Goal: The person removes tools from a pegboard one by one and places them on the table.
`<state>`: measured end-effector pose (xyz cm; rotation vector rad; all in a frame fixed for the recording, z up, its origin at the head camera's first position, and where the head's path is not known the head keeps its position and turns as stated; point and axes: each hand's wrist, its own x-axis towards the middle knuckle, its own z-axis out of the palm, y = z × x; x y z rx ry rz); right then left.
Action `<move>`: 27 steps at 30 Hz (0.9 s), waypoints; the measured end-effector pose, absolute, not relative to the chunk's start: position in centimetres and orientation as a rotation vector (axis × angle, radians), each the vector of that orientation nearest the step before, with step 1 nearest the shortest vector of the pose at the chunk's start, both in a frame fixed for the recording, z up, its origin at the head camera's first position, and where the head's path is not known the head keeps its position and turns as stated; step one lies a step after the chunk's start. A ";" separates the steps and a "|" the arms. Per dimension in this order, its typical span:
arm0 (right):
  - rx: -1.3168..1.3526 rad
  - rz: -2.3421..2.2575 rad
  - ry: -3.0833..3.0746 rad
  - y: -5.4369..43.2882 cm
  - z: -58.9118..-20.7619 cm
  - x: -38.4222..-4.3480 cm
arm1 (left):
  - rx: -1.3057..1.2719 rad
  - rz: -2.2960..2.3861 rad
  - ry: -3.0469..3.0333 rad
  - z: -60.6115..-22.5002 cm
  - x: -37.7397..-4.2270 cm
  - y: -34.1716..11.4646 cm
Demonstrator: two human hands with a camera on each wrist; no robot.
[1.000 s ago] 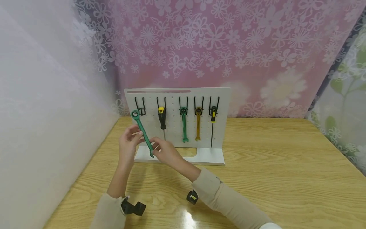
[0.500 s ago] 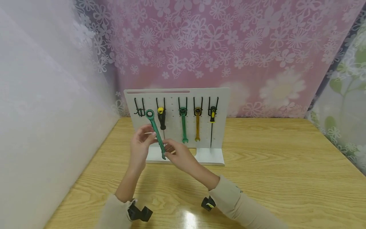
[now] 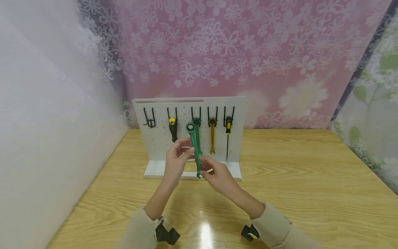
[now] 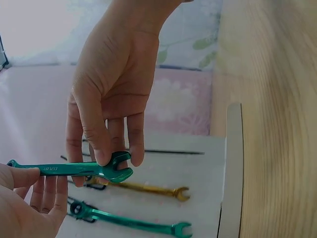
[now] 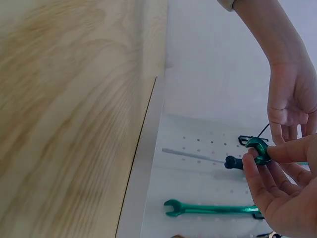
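Observation:
Both hands hold a green combination wrench (image 3: pixel 195 145) upright and slightly tilted in front of the pegboard, its ratchet ring end up and its open end down. My left hand (image 3: pixel 178 160) pinches the shaft around its middle between thumb and fingers. Down at the open end, my right hand (image 3: pixel 219 174) pinches the wrench (image 4: pixel 79 169) with thumb and fingertips, as the left wrist view shows. Behind it hangs a second green wrench (image 5: pixel 210 208), partly covered in the head view by the held one.
The white pegboard (image 3: pixel 155 145) stands on the wooden table (image 3: pixel 295 180). From its black hooks hang a yellow-and-black screwdriver (image 3: pixel 173 129), a gold wrench (image 3: pixel 212 136) and a thin black-and-yellow screwdriver (image 3: pixel 228 128). The far-left hook (image 3: pixel 150 121) holds no tool.
Both hands have carried the green wrench rightward, from before the far-left hook to before the hanging green wrench. The wrench now stands more upright.

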<state>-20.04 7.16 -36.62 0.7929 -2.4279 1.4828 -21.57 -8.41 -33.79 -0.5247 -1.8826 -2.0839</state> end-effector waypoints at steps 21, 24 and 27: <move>0.601 1.534 -2.413 14.0 -38.0 -18.4 | -0.664 -2.161 -1.953 -33.9 -21.4 -1.0; 0.591 1.525 -2.414 15.0 -38.3 -18.3 | -0.678 -2.185 -1.944 -34.5 -21.8 0.1; 0.575 1.524 -2.416 16.0 -38.6 -18.2 | -0.699 -2.206 -1.935 -35.5 -22.4 1.3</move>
